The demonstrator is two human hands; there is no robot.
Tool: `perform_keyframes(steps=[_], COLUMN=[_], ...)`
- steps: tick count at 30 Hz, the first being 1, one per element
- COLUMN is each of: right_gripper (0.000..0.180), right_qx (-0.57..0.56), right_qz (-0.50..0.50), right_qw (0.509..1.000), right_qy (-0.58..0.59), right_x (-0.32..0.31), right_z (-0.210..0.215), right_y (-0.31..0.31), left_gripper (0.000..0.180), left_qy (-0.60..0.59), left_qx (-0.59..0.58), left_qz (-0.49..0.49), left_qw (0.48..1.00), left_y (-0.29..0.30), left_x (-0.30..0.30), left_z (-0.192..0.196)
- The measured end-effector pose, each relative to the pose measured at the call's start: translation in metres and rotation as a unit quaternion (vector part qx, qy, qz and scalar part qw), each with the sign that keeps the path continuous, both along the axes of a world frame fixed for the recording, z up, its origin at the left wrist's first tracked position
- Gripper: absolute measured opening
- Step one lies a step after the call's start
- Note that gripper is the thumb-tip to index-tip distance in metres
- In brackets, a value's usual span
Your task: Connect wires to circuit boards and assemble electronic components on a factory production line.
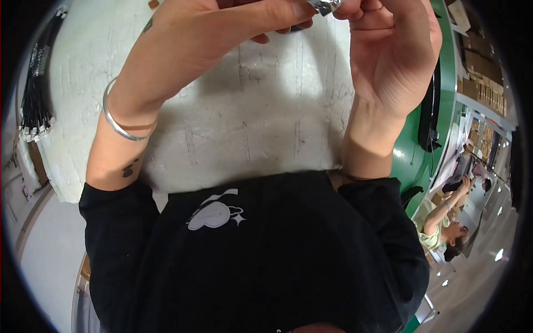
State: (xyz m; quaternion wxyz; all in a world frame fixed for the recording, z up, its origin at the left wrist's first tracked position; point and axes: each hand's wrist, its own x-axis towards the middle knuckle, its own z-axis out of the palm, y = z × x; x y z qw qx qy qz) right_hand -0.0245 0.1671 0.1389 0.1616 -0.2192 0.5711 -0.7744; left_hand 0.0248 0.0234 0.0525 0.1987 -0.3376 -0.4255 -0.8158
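At the top edge of the head view, a small shiny silver piece [325, 6] sits between the fingertips of both hands. It looks like foil or thin metal, and the frame cuts it off, so its kind is unclear. My left hand [239, 25] reaches in from the left, thumb stretched along the top and fingers closed at the piece. From the other side, my right hand [395, 50] pinches it with curled fingers, the palm turned partly inward. Both hands are above a worn whitish work surface [250, 122]. Something dark shows just under the left fingertips, too small to name.
On the far left hangs or lies a bundle of black cables [38, 91] with pale connector ends. A green table [408, 147] runs along the right, with a black strap-like strip [428, 119] on it. Beyond it, a co-worker [444, 225] works near shelves with boxes [483, 72].
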Motion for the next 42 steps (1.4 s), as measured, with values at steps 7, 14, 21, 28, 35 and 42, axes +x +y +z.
perform_keyframes(steps=[7,14,21,28,35,42], right_gripper=[0.005,0.007,0.007,0.007,0.009,0.006], right_qx=[0.114,0.056,0.065,0.071,0.022,0.158], right_qz=[0.067,0.07,0.064,0.038,0.137,0.328], right_qw=[0.991,0.991,0.991,0.995,0.98,0.906], right_qy=[-0.004,-0.103,-0.098,-0.061,-0.139,-0.215], right_x=[-0.007,-0.007,-0.005,-0.007,0.03,0.104], right_z=[-0.05,-0.062,-0.054,-0.047,-0.056,-0.15], right_y=[0.049,0.059,0.055,0.096,0.171,0.268], left_gripper=[0.016,0.015,0.018,0.032,0.038,0.031], left_qy=[-0.338,-0.339,-0.341,-0.368,-0.27,0.042], left_qx=[-0.38,-0.491,-0.552,0.118,-0.06,-0.124], left_qz=[0.343,0.551,0.522,0.047,-0.127,-0.503], left_qw=[0.79,0.584,0.554,0.921,0.953,0.854], left_y=[-0.025,-0.095,-0.098,-0.046,0.056,0.135], left_x=[0.076,0.094,0.084,0.084,0.075,0.055], left_z=[0.025,0.008,0.0,0.059,0.135,0.218])
